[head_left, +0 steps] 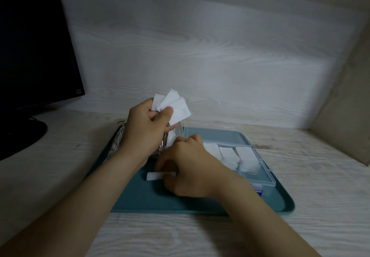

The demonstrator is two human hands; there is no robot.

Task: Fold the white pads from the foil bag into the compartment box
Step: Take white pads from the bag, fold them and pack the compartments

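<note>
My left hand is raised over the back left of the teal tray and pinches a few white pads between thumb and fingers. The foil bag stands just below that hand, mostly hidden. My right hand is down on the tray, its fingers curled on a folded white pad that lies flat. The clear compartment box sits open at the right of the tray, with several white pads in its compartments.
A patterned cloth pouch lies at the tray's left edge. A dark monitor and its base stand at the far left. A blue item peeks out beside the box's front. A beige panel closes the right side.
</note>
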